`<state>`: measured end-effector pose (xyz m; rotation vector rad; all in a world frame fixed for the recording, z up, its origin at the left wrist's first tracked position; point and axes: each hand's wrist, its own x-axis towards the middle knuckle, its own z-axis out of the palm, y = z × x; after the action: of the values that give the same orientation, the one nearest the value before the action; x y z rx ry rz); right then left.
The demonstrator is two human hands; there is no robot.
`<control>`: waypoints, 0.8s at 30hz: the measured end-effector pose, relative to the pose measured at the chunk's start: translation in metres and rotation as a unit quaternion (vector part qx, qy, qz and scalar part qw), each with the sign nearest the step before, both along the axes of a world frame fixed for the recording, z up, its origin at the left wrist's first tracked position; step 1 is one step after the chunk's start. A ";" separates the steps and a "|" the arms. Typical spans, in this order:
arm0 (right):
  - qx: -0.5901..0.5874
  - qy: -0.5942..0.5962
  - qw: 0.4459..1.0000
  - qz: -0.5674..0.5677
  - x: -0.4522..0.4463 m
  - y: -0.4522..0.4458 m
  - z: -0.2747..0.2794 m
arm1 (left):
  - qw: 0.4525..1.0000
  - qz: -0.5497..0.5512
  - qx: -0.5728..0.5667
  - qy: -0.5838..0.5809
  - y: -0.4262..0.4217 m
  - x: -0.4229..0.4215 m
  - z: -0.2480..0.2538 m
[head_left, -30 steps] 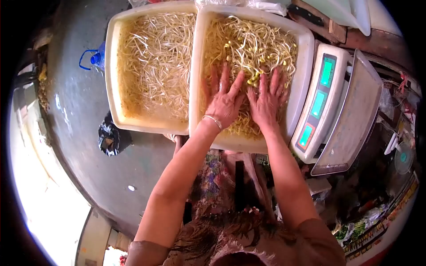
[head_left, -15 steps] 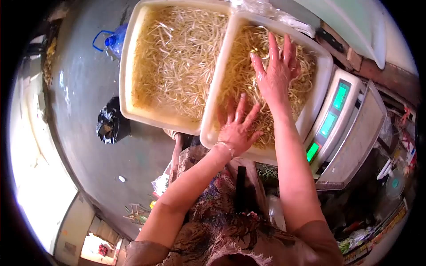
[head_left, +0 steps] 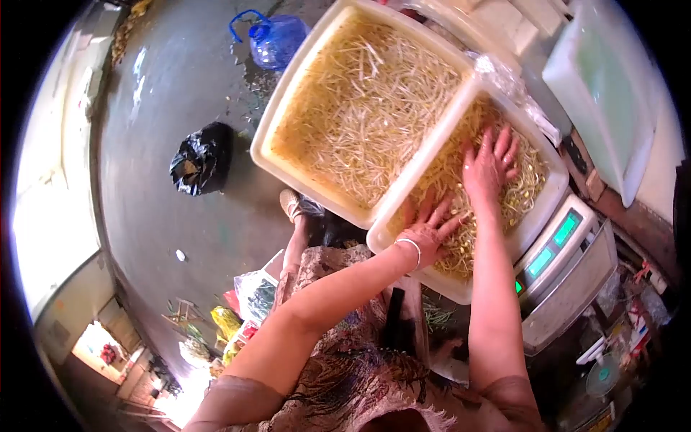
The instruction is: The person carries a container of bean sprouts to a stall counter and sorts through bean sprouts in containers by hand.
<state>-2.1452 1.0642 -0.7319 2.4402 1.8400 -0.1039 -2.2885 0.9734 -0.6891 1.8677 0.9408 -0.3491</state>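
Two pale tubs stand side by side, holding sprouts in water. In the right tub (head_left: 555, 189), my left hand (head_left: 429, 234), with a bracelet at its wrist, rests spread on the sprouts near the front left wall. Farther back in the same tub, my right hand (head_left: 489, 167) touches the yellow-headed sprouts (head_left: 529, 176) with its fingers apart. Neither hand is closed on anything. White sprouts (head_left: 367, 108) fill the left tub (head_left: 268, 137), which neither hand touches. Some fingertips are partly hidden among the sprouts.
Right of the tubs is a scale (head_left: 551, 248) with green displays and a metal pan (head_left: 576, 291). A blue bottle (head_left: 277, 43) and a black plastic bag (head_left: 201, 160) are on the floor at left. A translucent white bin (head_left: 608, 93) stands at the back right.
The view has swung left, so the tubs appear farther right and tilted. Within the right tub, my right hand has moved back and away from my left hand, which is nearer the front wall.
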 end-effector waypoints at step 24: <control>-0.150 0.049 0.968 0.195 -0.223 0.059 -0.019 | 0.861 0.476 0.181 -0.011 -0.086 -0.306 0.035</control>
<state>-2.3677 1.1233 -0.7514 1.8719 2.1252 -0.4458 -2.5940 0.8878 -0.6540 1.4667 1.8602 0.4852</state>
